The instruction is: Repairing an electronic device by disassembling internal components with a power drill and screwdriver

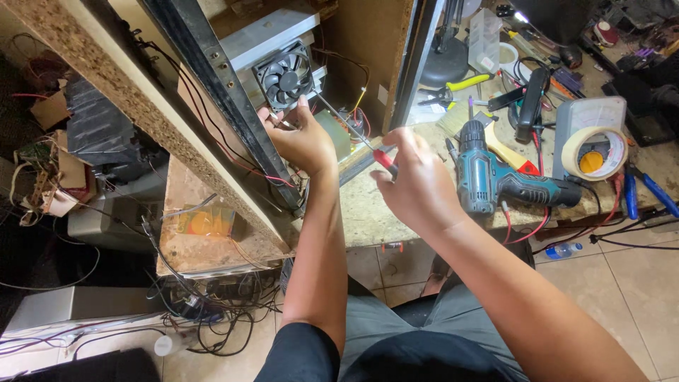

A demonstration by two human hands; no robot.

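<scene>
A person's right hand [417, 185] closes around a red-handled screwdriver [353, 134], its tip below the black fan [285, 76]; the left hand [304, 138] pinches the fan's mount. Crowding wires [357, 117] risk a snag if the tip slips.

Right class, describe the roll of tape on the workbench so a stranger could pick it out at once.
Start at the cluttered workbench and look right, past the teal cordless drill. The roll of tape leans on a grey box-shaped device. It is the only wide cream ring there, its hollow centre showing orange.
</scene>
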